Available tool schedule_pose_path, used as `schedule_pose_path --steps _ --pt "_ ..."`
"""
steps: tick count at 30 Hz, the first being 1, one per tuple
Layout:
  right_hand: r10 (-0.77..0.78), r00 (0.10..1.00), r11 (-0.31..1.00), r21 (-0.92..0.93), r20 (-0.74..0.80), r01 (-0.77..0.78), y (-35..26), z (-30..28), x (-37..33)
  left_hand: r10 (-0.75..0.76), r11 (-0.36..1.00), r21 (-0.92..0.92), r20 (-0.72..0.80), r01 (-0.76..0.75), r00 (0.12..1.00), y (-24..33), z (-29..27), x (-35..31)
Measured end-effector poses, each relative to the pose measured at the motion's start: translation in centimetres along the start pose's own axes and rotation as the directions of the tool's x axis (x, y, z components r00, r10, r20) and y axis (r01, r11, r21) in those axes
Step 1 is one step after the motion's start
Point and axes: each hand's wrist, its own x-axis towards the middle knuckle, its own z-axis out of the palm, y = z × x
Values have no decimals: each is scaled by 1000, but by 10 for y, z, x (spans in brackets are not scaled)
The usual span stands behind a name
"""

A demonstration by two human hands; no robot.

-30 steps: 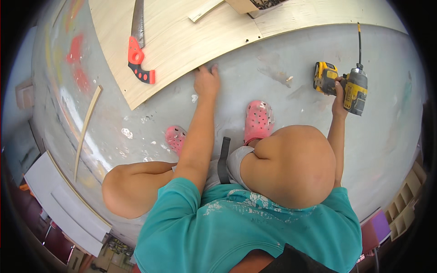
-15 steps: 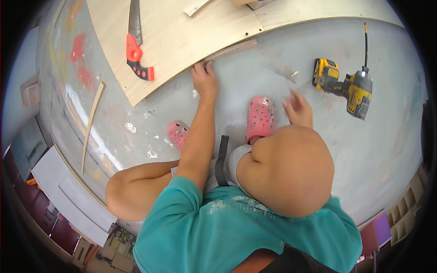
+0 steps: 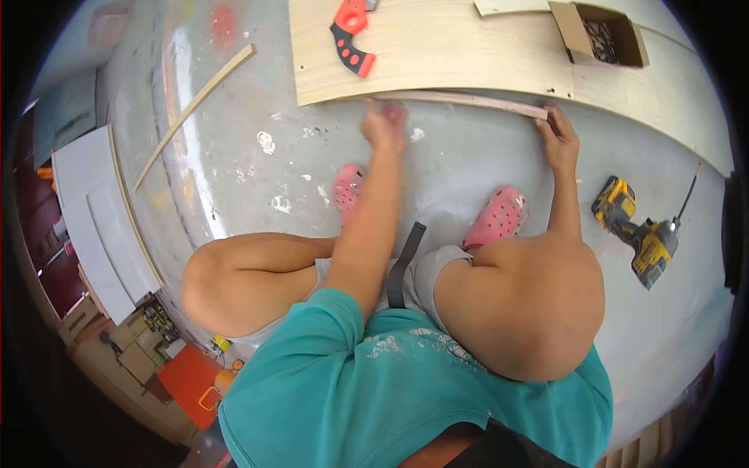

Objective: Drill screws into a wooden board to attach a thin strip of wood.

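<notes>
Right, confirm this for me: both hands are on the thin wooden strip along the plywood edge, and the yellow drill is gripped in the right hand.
Not quite. The head view shows the yellow drill lying on the floor, apart from the right hand. The rest holds: the right hand and the left hand are on the thin wooden strip along the plywood edge.

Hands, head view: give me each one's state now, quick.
Left hand: on the thin wood strip, grip cannot be told.
Right hand: fingers pinch the strip's end.
</notes>
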Motion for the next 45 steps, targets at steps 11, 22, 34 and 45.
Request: schedule_pose_path --steps 11,22,34,45 --pt "546 834 429 827 83 -364 8 -2 39 110 989 -112 156 -93 982 -4 15 9" --pt "517 851 278 921 97 -274 3 -18 59 249 966 33 166 -258 954 -27 62 -32" --pt "440 875 152 944 201 -293 -5 -40 57 282 953 45 226 -300 932 -50 57 -41" --pt "527 845 372 868 94 -329 -31 62 60 183 978 -158 314 -139 932 30 -24 14"
